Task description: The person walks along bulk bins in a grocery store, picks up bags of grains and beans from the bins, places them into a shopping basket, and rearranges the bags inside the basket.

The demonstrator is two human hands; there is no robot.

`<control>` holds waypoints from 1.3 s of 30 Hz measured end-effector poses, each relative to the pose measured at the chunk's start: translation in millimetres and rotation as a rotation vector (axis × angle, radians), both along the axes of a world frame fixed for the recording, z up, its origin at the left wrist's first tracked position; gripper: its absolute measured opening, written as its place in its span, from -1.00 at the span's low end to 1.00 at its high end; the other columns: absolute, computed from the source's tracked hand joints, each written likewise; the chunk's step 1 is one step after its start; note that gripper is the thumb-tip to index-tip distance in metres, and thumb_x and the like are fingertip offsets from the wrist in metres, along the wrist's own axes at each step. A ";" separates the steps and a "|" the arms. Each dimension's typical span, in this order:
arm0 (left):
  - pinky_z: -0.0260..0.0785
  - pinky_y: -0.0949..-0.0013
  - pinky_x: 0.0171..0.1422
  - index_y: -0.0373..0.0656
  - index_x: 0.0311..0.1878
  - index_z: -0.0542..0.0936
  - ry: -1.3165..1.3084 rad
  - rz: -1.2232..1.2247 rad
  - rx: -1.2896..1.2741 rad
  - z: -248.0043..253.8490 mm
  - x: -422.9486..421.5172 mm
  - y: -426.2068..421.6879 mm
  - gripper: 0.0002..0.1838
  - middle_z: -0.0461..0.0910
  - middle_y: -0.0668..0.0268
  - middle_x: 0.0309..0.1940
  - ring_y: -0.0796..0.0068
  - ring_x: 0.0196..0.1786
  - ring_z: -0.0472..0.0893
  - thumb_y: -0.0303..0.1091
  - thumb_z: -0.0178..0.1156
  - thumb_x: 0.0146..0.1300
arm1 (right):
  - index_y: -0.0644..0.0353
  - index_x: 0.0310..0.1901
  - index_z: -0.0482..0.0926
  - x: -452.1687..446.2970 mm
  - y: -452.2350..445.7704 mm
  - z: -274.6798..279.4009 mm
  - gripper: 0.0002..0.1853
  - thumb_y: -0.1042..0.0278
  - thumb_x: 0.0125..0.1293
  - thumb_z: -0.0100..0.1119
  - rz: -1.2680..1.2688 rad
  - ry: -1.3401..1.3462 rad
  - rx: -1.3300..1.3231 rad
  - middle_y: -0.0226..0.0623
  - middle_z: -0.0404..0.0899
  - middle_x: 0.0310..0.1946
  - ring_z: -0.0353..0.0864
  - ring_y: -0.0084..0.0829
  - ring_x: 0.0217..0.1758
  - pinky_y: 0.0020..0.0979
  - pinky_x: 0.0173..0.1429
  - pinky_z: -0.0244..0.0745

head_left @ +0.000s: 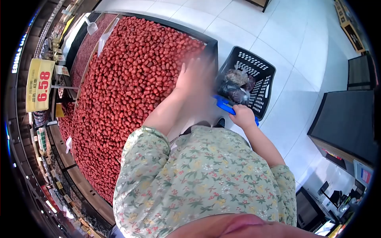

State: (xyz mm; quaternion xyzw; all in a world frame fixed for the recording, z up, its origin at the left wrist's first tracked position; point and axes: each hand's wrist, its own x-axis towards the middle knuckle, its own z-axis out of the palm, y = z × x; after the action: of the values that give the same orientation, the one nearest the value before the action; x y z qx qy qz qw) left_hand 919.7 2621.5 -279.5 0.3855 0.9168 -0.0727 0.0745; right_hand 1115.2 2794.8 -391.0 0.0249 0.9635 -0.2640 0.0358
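Observation:
My left hand [192, 77] is over the near edge of a large bin of red dried jujubes [131, 63]. Its fingers are smeared by motion, and a pale translucent blur lies beside it, so I cannot make out whether it holds anything. My right hand [243, 116] is closed around the blue handle [225, 104] of a black shopping basket [266, 73]. Inside the basket lie several filled plastic bags [237, 77], some with dark contents.
A yellow price sign [39, 85] reading 6.58 stands at the bin's left. A clear scoop [91, 27] rests in the neighbouring bin. White floor tiles [293, 35] stretch to the right, with a dark counter [341, 127] beyond.

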 end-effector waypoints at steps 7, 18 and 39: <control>-0.21 -0.13 0.51 -0.03 0.33 0.34 0.031 -0.037 0.041 -55.3 -19.6 -20.6 -0.38 -0.11 0.16 0.50 0.14 0.55 -0.14 -0.35 0.07 0.11 | 0.15 -0.40 0.53 -15.8 24.1 -0.8 -0.73 0.11 0.05 0.27 0.022 0.099 -0.012 -0.23 0.54 -0.48 0.60 -0.18 -0.32 -0.17 -0.25 0.53; -0.14 -0.27 0.44 -0.02 0.19 0.49 0.149 -0.071 0.136 -59.6 -21.6 -26.5 -0.45 0.03 0.21 0.46 0.10 0.51 -0.01 -0.40 0.12 0.01 | 0.14 -0.37 0.57 -57.1 75.2 -3.7 -0.74 0.12 0.05 0.28 0.108 0.043 0.042 -0.26 0.57 -0.44 0.61 -0.22 -0.27 -0.20 -0.21 0.54; -0.23 -0.29 0.46 0.04 0.33 0.36 -0.188 0.023 -0.135 -36.6 -26.3 -19.4 -0.40 -0.04 0.21 0.48 0.05 0.54 -0.16 -0.33 0.05 0.13 | 0.08 -0.56 0.47 -157.9 213.0 -2.4 -0.76 0.17 -0.07 0.31 0.525 0.062 0.083 -0.31 0.45 -0.57 0.53 -0.23 -0.43 -0.20 -0.38 0.43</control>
State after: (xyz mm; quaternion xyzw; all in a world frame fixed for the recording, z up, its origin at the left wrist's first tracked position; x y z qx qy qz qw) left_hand 893.4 2602.2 -316.1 0.3744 0.9031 -0.0967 0.1869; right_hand 957.3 3007.8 -393.5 -0.2324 0.9477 -0.2064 0.0725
